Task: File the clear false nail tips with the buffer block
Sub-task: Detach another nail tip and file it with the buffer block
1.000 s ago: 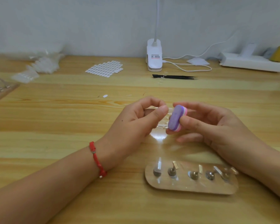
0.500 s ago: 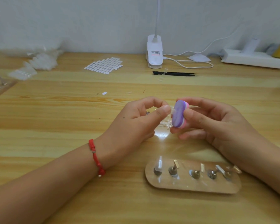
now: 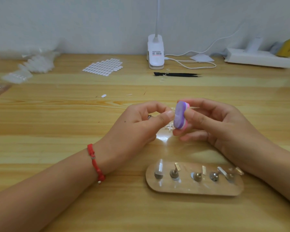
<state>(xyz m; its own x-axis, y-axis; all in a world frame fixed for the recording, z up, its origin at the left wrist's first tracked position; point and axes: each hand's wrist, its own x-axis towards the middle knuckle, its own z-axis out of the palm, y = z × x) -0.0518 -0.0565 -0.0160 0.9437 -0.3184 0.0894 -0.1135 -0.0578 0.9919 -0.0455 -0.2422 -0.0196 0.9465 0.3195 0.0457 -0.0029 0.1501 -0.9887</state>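
Observation:
My right hand (image 3: 213,124) grips a small oval buffer block (image 3: 180,114), purple on its near face with pink and white layers behind, held upright on its edge. My left hand (image 3: 137,126) pinches a clear false nail tip (image 3: 172,109) between thumb and forefinger, pressed against the block's purple face; the tip is mostly hidden by my fingers. Several loose clear nail tips (image 3: 167,128) lie on the table (image 3: 57,124) just below both hands.
A wooden oval stand (image 3: 194,190) with several metal nail holders lies close in front of my hands. Further back are black tweezers (image 3: 176,74), a sheet of white adhesive tabs (image 3: 103,66), a white clip lamp (image 3: 155,52) with cable, and bags of nail tips (image 3: 35,64) at left.
The buffer block has turned more upright and shifted slightly against the nail tip. Both hands stay at the same spot over the table.

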